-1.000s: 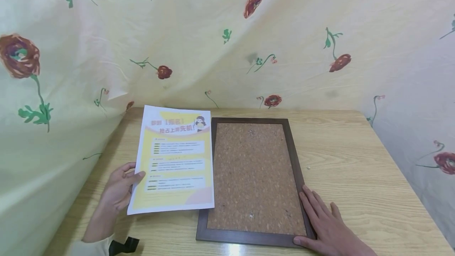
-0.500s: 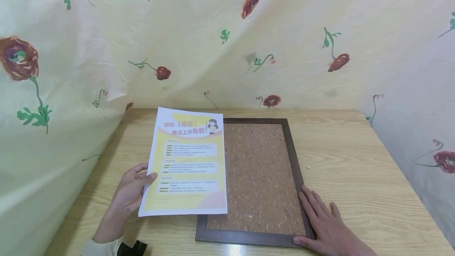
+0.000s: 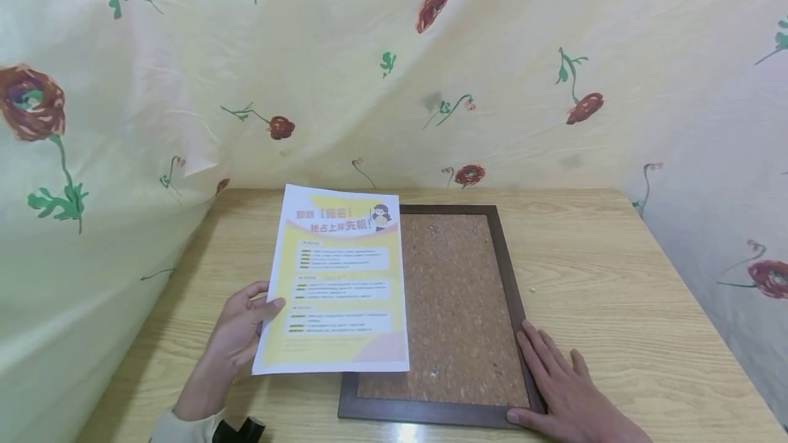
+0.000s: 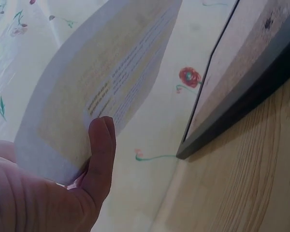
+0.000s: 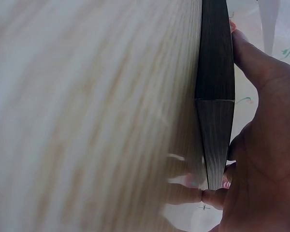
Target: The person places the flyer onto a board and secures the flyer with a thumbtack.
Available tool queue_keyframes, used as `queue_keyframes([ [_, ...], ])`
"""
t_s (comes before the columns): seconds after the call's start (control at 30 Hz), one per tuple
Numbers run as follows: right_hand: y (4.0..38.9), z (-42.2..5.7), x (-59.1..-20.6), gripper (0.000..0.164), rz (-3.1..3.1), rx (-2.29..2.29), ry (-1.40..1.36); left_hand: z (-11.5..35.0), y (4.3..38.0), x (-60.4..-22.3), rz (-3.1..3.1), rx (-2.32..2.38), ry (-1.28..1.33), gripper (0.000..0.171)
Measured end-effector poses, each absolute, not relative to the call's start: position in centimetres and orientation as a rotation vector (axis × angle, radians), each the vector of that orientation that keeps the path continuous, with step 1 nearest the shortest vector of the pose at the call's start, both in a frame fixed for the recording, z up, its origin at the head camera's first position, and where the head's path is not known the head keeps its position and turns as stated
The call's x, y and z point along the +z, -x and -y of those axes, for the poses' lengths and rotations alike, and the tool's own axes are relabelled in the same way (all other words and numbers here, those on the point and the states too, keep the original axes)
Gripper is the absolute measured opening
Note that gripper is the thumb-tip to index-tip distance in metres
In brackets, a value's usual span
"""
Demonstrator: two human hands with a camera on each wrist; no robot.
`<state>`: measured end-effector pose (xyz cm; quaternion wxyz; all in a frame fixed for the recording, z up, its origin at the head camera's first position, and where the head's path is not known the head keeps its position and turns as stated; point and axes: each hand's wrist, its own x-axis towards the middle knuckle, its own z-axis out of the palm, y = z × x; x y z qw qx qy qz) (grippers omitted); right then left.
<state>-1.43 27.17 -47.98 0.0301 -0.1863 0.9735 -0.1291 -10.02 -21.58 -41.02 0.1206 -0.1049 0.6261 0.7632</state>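
My left hand [image 3: 237, 330] pinches a printed yellow-and-white paper sheet [image 3: 335, 286] by its left edge, thumb on the printed face. The sheet is raised off the table and covers the left part of a cork board [image 3: 462, 306] with a dark brown frame [image 3: 431, 412]. In the left wrist view the paper [image 4: 67, 106] bows slightly and stands apart from the frame [image 4: 241, 92]. At the frame's lower right corner rests my right hand [image 3: 569, 388], fingers extended along the outer side and thumb on the bottom rail. The right wrist view shows the frame corner [image 5: 215, 101] beside the palm.
The board lies on a light wood-grain table [image 3: 628, 292]. A tiny clear object [image 3: 533, 290] sits to the right of the frame. Flower-print cloth [image 3: 345, 74] hangs behind and at both sides. Small shiny spots [image 3: 434, 374] show on the cork.
My left hand has carried the sheet to the right, so it overlaps more of the cork board. The right hand and the board have stayed in place.
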Motion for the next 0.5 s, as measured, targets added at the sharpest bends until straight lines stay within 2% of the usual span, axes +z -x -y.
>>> queue_keyframes([
  [0.5,1.4,-27.5,-48.2,0.109,-3.029,-0.375,0.614,18.5,10.3,-41.3,-1.768,2.259,0.282,0.04],
])
